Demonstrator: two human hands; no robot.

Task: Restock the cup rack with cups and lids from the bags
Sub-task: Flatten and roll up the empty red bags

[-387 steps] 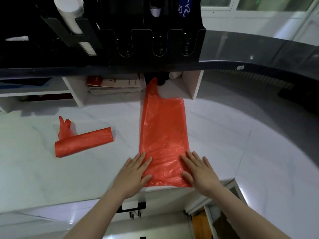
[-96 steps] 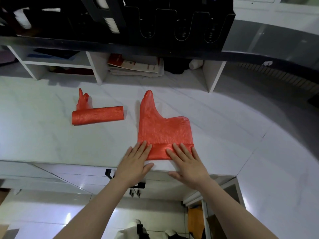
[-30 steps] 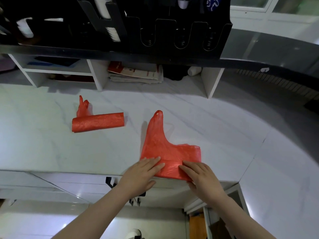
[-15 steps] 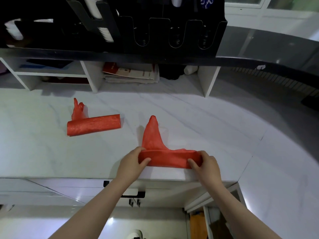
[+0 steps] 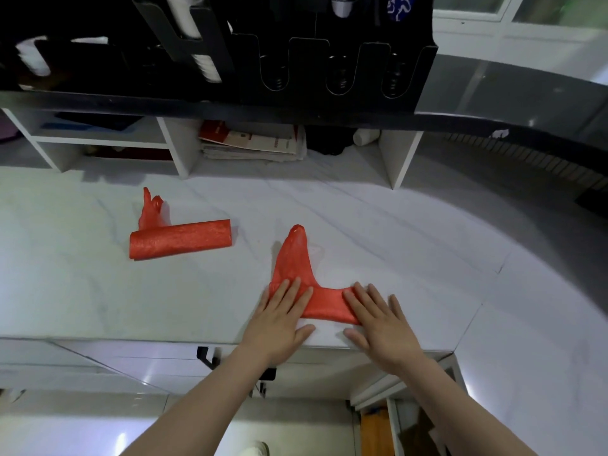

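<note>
An empty red plastic bag [image 5: 325,302] lies rolled into a short band at the front edge of the white marble counter [image 5: 394,245], one handle pointing away from me. My left hand [image 5: 279,319] lies flat with straight fingers on the band's left end. My right hand [image 5: 381,319] presses flat on its right end. A second red bag [image 5: 179,240], rolled into a tube, lies to the left. The black cup rack [image 5: 329,64] stands above the counter with white cups [image 5: 205,65] in a left slot; the three right slots show only springs.
White shelf cubbies under the rack hold stacked papers [image 5: 253,144] and a white bottle [image 5: 365,137]. Below the counter edge are drawer fronts with a black handle [image 5: 210,355]. A dark curved ledge [image 5: 526,106] runs off to the right.
The bag went from lying full length to a short rolled band. Half a second ago both hands gripped the roll's ends; now they lie flat on top of it.
</note>
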